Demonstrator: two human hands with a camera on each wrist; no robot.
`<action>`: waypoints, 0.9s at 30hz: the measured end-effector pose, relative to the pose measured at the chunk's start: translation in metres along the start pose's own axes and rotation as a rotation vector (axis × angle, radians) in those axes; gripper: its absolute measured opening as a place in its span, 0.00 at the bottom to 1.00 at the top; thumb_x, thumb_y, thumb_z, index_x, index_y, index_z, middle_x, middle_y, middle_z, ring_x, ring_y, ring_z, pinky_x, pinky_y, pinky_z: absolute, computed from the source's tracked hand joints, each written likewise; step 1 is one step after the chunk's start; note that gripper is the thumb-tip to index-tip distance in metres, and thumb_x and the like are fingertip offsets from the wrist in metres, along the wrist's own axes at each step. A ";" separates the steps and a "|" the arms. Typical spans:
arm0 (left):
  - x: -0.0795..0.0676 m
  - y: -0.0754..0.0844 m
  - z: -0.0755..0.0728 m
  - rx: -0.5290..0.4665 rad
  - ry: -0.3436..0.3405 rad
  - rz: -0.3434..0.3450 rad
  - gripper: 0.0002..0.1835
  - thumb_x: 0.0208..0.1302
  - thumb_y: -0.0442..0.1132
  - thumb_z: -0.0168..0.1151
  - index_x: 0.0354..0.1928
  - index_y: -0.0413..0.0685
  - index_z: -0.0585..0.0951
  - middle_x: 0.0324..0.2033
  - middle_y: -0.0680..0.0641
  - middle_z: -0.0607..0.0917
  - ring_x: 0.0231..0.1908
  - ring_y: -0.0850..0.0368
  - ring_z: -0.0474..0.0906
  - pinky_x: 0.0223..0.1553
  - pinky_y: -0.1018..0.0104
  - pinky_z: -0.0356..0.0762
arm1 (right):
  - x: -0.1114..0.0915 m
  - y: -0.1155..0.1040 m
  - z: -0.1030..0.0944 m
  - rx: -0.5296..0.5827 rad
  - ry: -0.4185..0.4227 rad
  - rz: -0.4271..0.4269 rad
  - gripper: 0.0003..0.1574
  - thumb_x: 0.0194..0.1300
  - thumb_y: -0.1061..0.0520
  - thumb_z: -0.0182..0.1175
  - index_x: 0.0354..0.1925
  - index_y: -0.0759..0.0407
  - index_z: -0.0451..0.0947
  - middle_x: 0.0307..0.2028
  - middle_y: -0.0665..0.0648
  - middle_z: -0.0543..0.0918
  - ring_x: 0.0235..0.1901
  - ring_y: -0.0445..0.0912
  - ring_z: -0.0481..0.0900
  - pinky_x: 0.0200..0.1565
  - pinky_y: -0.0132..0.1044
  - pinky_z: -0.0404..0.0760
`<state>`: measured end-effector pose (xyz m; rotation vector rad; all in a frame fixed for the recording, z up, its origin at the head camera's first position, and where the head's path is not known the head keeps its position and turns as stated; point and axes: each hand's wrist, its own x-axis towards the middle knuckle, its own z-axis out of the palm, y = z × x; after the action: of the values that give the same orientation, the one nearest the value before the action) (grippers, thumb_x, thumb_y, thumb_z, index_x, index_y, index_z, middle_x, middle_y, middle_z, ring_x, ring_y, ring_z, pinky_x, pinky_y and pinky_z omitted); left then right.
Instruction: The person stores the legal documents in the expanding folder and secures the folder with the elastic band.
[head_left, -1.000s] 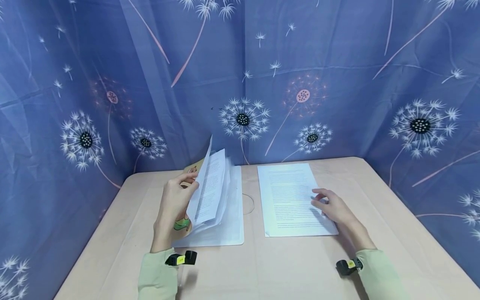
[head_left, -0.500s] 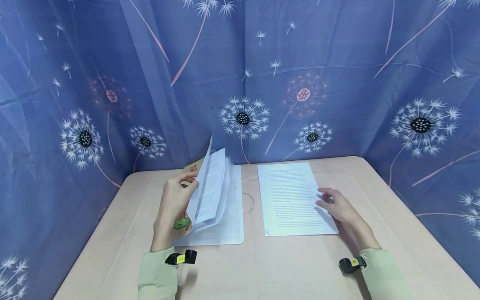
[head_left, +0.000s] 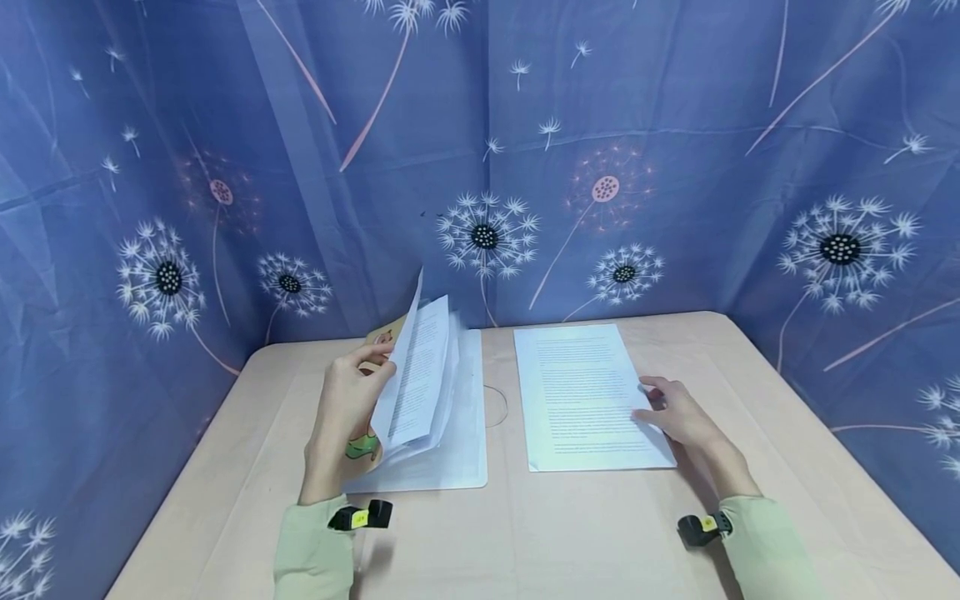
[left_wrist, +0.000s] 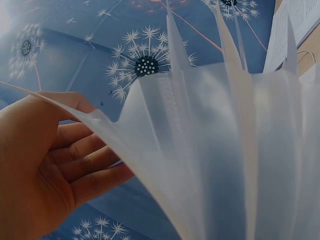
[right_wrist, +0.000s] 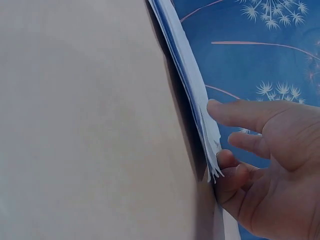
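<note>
A clear-pocket folder stands partly open on the left of the table, with printed sheets in its pockets and a mustard cover showing a cartoon picture. My left hand pinches the raised cover and front pocket near the outer edge; its other fingers lie behind the sheet. The translucent pockets fan out in the left wrist view. On the right lies a stack of printed paper. At its right edge is my right hand, thumb tip against the top sheet, fingers loosely bent beside the fanned corners.
A thin dark loop lies on the table between folder and stack. The pale table meets a blue dandelion-print curtain at the back and both sides. Each wrist wears a small black camera.
My right hand has drawn slightly right, to the paper stack's edge, and its thumb has come down to the top sheet. My left hand keeps its hold on the folder cover.
</note>
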<state>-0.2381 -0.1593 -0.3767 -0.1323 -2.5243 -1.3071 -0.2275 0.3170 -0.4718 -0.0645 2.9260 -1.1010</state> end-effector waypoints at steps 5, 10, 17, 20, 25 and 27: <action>0.000 -0.001 -0.001 0.004 -0.001 -0.008 0.18 0.65 0.40 0.58 0.55 0.49 0.85 0.41 0.44 0.86 0.34 0.52 0.83 0.36 0.64 0.78 | 0.003 -0.001 0.002 -0.011 -0.011 0.048 0.48 0.60 0.59 0.66 0.71 0.75 0.56 0.48 0.70 0.72 0.46 0.58 0.72 0.48 0.49 0.74; 0.001 -0.001 -0.002 -0.001 -0.002 -0.008 0.18 0.65 0.40 0.58 0.55 0.48 0.85 0.42 0.44 0.86 0.36 0.51 0.84 0.38 0.61 0.79 | 0.004 -0.003 0.001 0.008 -0.021 0.091 0.52 0.59 0.61 0.67 0.73 0.75 0.51 0.37 0.62 0.71 0.37 0.50 0.70 0.38 0.38 0.69; 0.001 -0.001 -0.002 -0.003 -0.005 -0.007 0.18 0.65 0.40 0.58 0.55 0.48 0.85 0.41 0.44 0.86 0.36 0.51 0.84 0.38 0.61 0.79 | 0.003 0.002 -0.002 0.049 -0.052 0.081 0.53 0.62 0.62 0.62 0.75 0.75 0.44 0.34 0.58 0.68 0.31 0.46 0.67 0.30 0.33 0.67; 0.001 -0.001 -0.002 -0.005 -0.008 -0.011 0.18 0.66 0.40 0.58 0.55 0.49 0.84 0.42 0.44 0.86 0.36 0.51 0.84 0.38 0.61 0.78 | 0.002 0.006 -0.005 0.108 -0.088 0.059 0.49 0.64 0.64 0.59 0.75 0.74 0.45 0.35 0.58 0.67 0.23 0.42 0.65 0.21 0.31 0.66; 0.000 0.000 -0.002 -0.007 -0.012 -0.015 0.17 0.66 0.40 0.58 0.55 0.49 0.84 0.42 0.43 0.86 0.36 0.51 0.84 0.39 0.61 0.78 | -0.002 0.007 -0.009 0.198 -0.138 0.048 0.46 0.65 0.65 0.57 0.76 0.69 0.48 0.36 0.60 0.69 0.17 0.41 0.62 0.17 0.32 0.66; 0.000 0.000 -0.002 -0.007 -0.010 -0.011 0.17 0.66 0.40 0.58 0.55 0.48 0.84 0.42 0.43 0.86 0.36 0.51 0.84 0.38 0.61 0.78 | -0.003 0.007 -0.011 0.198 -0.143 0.054 0.46 0.67 0.64 0.56 0.76 0.67 0.48 0.38 0.61 0.71 0.17 0.41 0.64 0.18 0.33 0.67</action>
<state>-0.2380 -0.1607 -0.3756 -0.1268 -2.5331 -1.3223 -0.2250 0.3297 -0.4680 -0.0584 2.6647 -1.3120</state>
